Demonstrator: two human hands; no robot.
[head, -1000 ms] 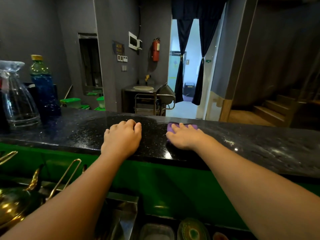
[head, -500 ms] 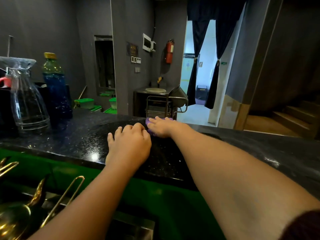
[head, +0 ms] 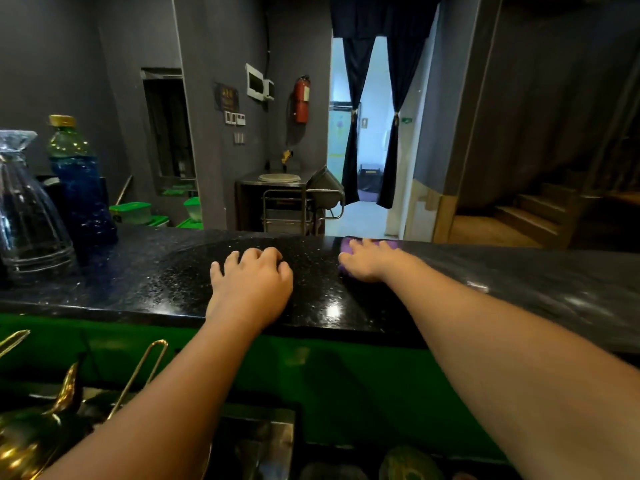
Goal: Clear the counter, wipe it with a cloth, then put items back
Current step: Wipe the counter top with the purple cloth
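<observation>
My right hand [head: 369, 264] has its grip apart: fingers straight, palm pressing the purple cloth [head: 347, 245] flat to the black worktop [head: 166, 271] at its far edge. The cloth lies under and just beyond those fingers, its long axis running left-right along the edge. My left hand [head: 251, 287], loosely curled and holding nothing, rests to the left, nearer me. I judge the right hand should carry the next sweep.
</observation>
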